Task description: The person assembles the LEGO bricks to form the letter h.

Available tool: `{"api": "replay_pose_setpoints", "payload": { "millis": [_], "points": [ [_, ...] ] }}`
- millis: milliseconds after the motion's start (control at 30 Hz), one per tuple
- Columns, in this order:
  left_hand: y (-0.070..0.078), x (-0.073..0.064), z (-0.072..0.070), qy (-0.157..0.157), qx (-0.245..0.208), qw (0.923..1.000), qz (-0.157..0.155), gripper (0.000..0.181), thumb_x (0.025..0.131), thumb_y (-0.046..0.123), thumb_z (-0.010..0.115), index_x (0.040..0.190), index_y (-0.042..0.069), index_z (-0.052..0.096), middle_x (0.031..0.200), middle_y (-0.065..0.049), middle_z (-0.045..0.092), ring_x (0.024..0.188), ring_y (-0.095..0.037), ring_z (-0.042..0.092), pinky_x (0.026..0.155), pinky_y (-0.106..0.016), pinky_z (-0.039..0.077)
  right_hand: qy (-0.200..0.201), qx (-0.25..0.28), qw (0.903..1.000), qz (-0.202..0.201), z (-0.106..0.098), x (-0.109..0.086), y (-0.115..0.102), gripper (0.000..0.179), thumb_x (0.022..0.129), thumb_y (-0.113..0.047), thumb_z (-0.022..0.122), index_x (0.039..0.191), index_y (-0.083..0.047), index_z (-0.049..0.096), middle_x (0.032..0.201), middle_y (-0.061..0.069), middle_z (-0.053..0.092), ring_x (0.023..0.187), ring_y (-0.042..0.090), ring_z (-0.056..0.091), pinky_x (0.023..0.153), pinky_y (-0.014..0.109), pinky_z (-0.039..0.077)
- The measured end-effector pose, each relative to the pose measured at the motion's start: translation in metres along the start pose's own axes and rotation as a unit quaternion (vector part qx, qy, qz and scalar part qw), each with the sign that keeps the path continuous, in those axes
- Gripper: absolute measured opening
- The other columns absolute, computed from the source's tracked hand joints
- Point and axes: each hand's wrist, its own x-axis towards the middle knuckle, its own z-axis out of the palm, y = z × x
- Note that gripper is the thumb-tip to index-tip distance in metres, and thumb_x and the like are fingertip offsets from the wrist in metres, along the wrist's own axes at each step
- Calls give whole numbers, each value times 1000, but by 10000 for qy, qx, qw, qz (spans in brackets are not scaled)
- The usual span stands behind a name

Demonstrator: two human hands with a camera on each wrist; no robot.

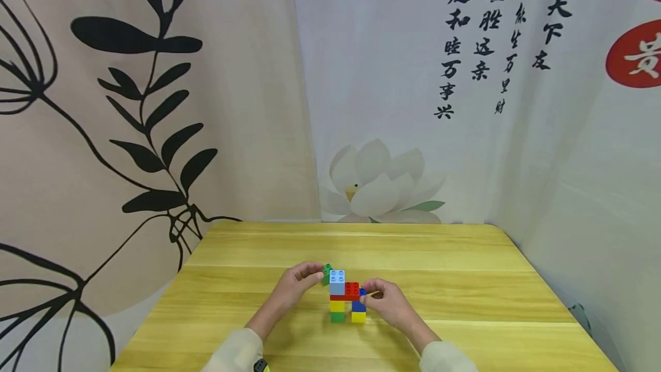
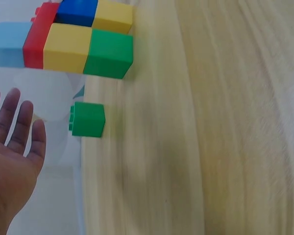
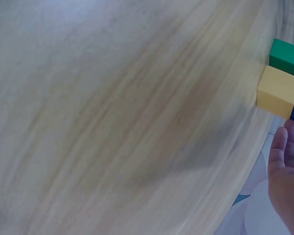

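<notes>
A small structure of building bricks stands on the table. Its left column has a light blue brick above a red brick, then yellow and green. On the right, a blue brick sits over a yellow one. My right hand pinches another, small blue brick at the red brick's right end. My left hand is left of the structure, fingers extended in the left wrist view. A separate green brick stands behind the structure, apart from those fingers.
The wooden table ends at a back edge near a printed curtain. At the front edge of the head view, by the left sleeve, a small black and yellow item is partly visible.
</notes>
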Motion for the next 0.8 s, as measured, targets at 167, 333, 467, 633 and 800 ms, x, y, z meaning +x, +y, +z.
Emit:
{"api": "replay_pose_setpoints", "payload": {
  "millis": [167,333,467,633,800],
  "points": [
    [-2,2,-8,365,-20,9993,-85,44,98,40,62,129,9,62,123,-6,62,114,-23,56,101,-48,44,-10,22,10000,25,1,0,0,26,92,-18,71,111,-2,64,104,5,65,93,21,60,81,36,54],
    [-6,5,-12,682,-35,9976,-86,42,97,38,64,128,10,63,123,-4,63,115,-23,57,99,-47,46,-26,44,10000,26,1,0,-1,26,92,-18,71,112,-3,64,104,5,65,93,21,60,81,36,54],
    [-10,8,-15,857,25,9962,-142,40,96,37,65,127,12,64,121,-3,64,115,-23,57,99,-48,45,-15,53,10000,20,1,0,-1,26,92,-18,71,111,-3,64,104,5,65,93,21,60,81,36,54],
    [-18,11,-18,964,101,9951,-205,38,97,33,65,128,10,63,121,-4,64,116,-24,57,99,-48,45,0,46,10000,18,2,1,-1,25,91,-17,71,111,-2,64,103,5,65,92,21,60,81,36,53],
    [-27,15,-19,1048,241,9938,-266,37,97,27,66,128,9,63,117,-4,64,112,-25,57,93,-44,48,16,2,10000,17,3,1,-1,25,91,-16,70,111,-2,64,102,5,65,92,21,60,81,36,53]
  ]
}}
